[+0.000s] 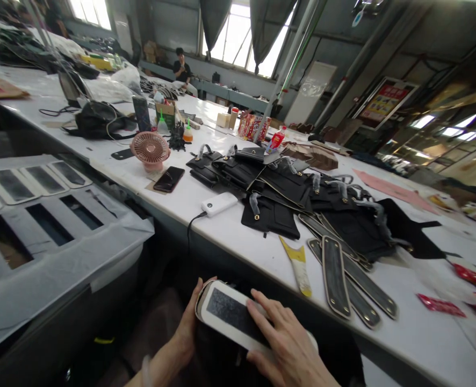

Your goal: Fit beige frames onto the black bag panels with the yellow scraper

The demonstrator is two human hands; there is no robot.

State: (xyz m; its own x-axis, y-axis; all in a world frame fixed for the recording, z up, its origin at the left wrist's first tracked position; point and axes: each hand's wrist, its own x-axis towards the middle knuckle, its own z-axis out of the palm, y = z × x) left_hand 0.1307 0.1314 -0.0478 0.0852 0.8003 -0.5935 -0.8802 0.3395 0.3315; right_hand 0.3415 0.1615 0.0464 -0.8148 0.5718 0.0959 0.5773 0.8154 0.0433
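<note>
Low in the middle, over my lap, is an oblong panel (235, 317) with a white rim and a dark textured centre. It lies on a dark piece that looks like a bag body, mostly hidden in shadow. My left hand (189, 317) is closed around the rounded left end, where a tan edge shows. Across the right part lies my right hand (284, 338), fingers over the top and thumb at the near side, pressing or holding the panel. On the table just beyond are dark oblong strips (334, 277) with brass-coloured studs and a yellow-handled scraper-like tool (298, 266).
Black leather bags (270, 183) with wrapped handles pile up on the white table (254, 252). A white power bank (220, 204) with a cable, a phone (168, 179) and a pink fan (151, 150) stand left of them. More white-rimmed panels (42, 178) lie at left. Someone (182, 72) sits far back.
</note>
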